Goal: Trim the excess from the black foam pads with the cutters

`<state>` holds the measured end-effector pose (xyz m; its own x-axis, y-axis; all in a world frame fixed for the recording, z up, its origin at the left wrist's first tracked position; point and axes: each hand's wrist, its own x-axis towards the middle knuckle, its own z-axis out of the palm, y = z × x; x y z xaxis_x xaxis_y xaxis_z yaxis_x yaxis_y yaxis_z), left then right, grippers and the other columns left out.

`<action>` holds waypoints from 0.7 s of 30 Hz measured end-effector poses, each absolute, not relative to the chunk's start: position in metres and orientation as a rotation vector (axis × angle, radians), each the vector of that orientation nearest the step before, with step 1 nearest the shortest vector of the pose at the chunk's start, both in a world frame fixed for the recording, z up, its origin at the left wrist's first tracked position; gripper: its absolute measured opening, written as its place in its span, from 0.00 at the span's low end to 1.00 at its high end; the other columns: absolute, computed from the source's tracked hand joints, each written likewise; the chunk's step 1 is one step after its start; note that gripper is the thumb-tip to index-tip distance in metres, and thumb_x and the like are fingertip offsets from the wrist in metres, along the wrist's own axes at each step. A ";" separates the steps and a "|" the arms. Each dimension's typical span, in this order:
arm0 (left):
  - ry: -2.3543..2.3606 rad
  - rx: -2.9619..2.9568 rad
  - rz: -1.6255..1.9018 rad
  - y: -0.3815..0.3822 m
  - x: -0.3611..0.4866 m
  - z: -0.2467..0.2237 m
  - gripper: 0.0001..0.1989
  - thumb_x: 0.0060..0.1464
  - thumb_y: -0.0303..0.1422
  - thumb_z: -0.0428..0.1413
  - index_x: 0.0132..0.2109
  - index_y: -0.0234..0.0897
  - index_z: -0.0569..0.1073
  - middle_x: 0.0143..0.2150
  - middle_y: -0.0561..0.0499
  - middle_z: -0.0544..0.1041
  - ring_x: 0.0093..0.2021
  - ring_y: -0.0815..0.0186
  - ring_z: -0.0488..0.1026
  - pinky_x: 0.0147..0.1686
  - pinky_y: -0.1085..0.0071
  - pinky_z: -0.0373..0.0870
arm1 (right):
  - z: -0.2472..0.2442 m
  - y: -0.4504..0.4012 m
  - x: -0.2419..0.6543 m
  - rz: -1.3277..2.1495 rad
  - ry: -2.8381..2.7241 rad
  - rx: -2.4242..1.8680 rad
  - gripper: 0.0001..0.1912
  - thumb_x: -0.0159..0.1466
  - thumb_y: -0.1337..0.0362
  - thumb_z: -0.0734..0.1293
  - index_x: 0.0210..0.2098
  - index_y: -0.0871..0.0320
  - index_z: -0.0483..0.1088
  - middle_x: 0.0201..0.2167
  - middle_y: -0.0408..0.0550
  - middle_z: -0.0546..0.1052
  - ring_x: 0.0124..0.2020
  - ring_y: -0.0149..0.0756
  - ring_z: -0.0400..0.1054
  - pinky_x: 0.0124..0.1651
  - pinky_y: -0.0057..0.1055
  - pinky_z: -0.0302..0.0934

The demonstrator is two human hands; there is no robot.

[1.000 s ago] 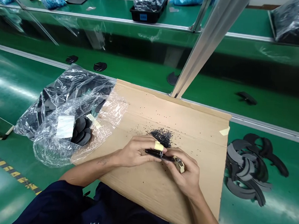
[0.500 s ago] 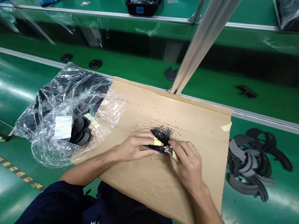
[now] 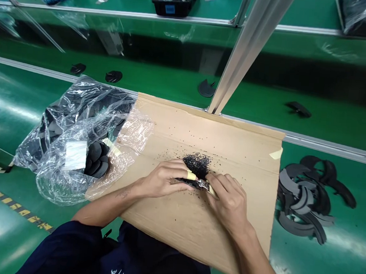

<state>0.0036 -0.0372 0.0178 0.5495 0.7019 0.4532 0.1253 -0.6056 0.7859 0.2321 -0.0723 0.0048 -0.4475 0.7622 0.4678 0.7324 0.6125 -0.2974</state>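
Holding black part in left hand, grip of right hand around metal-headed tool, head newly at part's end.

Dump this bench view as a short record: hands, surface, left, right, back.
left hand: holds thin black part; yellow wrap on a finger
right hand: grips hand tool, metal head at the black part's right end; exact contact too small to tell
surface: cardboard sheet, black bits heaped and scattered beyond the hands
left side: clear plastic bag with dark pieces
right side: pile of curved parts on green tabletop
back: black bin
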 end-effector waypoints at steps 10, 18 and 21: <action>0.729 2.087 0.963 -0.035 0.003 0.018 0.08 0.64 0.34 0.60 0.46 0.34 0.78 0.37 0.47 0.80 0.36 0.66 0.75 0.37 0.69 0.73 | 0.001 -0.074 0.227 0.022 -2.208 -1.291 0.11 0.69 0.74 0.60 0.38 0.58 0.74 0.27 0.46 0.76 0.27 0.34 0.66 0.33 0.31 0.59; 0.774 2.212 0.944 -0.035 0.003 0.014 0.07 0.63 0.33 0.60 0.47 0.36 0.78 0.39 0.48 0.79 0.39 0.64 0.72 0.41 0.67 0.71 | -0.001 -0.072 0.226 -0.004 -2.282 -1.374 0.15 0.64 0.77 0.62 0.47 0.59 0.73 0.38 0.52 0.79 0.36 0.42 0.68 0.36 0.36 0.57; 0.893 2.258 1.014 -0.036 0.003 0.009 0.08 0.62 0.33 0.62 0.48 0.39 0.78 0.42 0.48 0.79 0.43 0.63 0.71 0.44 0.65 0.71 | -0.002 -0.072 0.226 0.113 -2.204 -1.371 0.15 0.65 0.75 0.61 0.48 0.59 0.73 0.38 0.53 0.79 0.37 0.43 0.69 0.37 0.37 0.60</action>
<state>0.0028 -0.0355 0.0090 0.5062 0.7334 0.4538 0.3571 -0.6572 0.6638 0.2264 -0.0715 -0.0019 -0.3391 0.8532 0.3962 0.8083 0.4798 -0.3413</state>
